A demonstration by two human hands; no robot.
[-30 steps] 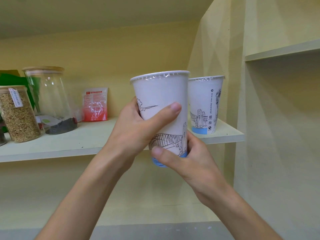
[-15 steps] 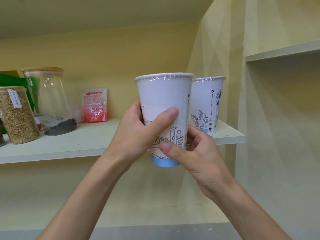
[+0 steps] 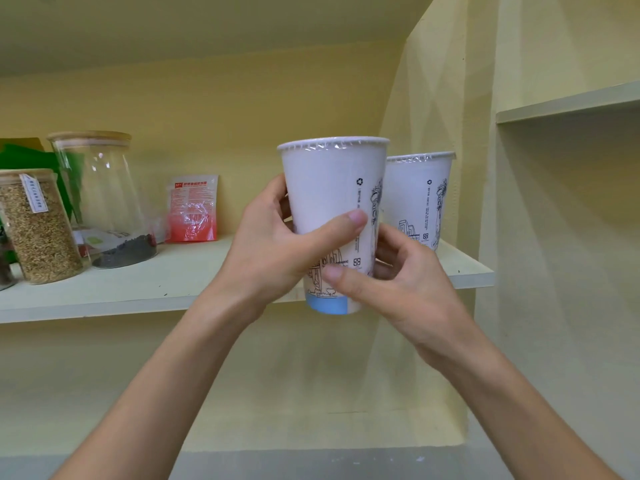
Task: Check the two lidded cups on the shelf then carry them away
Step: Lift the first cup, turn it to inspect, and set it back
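The near cup [image 3: 332,209] is held clear of the shelf [image 3: 173,289], upright, long axis vertical, film-sealed rim up and blue base band down. The left hand [image 3: 277,251] wraps the mid-wall, its grip pressed onto the paper with the thumb across the front. The right hand [image 3: 398,282] pinches the lower wall, fingers curled behind. Judged from its build, the cup is thin paper: light, easily dented, with smooth sides. Hold it at mid-wall with moderate pressure and keep clear of the film lid, which would likely puncture. Whether it holds liquid cannot be told. The second cup [image 3: 420,199] stands upright on the shelf just behind, near the right end, rim up. Glass jars [image 3: 100,195] stand well apart to the left.
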